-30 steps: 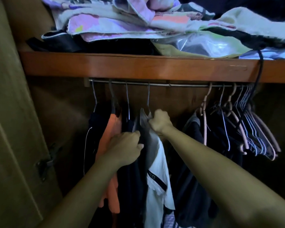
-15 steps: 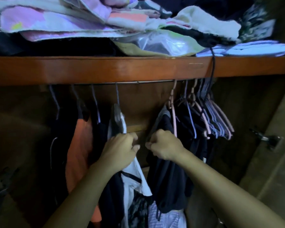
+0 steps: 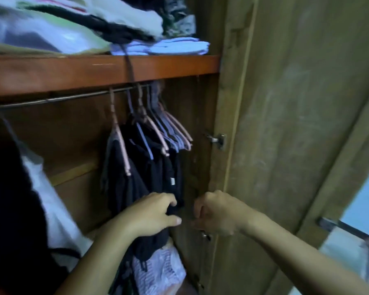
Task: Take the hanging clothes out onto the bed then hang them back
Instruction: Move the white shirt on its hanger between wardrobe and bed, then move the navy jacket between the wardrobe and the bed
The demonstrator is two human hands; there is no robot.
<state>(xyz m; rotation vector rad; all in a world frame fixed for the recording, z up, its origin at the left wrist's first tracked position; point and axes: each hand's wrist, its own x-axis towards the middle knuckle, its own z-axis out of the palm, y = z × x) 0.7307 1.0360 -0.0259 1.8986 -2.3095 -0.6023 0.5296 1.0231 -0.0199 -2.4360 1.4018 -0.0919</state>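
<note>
Dark clothes [image 3: 141, 177] hang on pink and blue hangers [image 3: 168, 133] from the metal rail [image 3: 51, 100] inside the wardrobe. My left hand [image 3: 153, 211] grips the lower right edge of these dark clothes between fingers and thumb. Just to its right, my right hand [image 3: 217, 211] is curled into a fist in front of the wardrobe's side wall, with nothing visible in it. A white garment [image 3: 51, 209] and a dark one [image 3: 9, 209] hang at the far left, close to the camera.
A wooden shelf [image 3: 94, 69] above the rail carries piled folded linens [image 3: 158, 46], with a dark strap [image 3: 129, 67] hanging over its edge. The open wardrobe door [image 3: 296, 124] stands at the right. A pale checked bundle [image 3: 158, 271] lies below the clothes.
The view has swung right. Both hands moved from the white garment and gap at the middle of the rail to the dark clothes at the right end, and sit lower.
</note>
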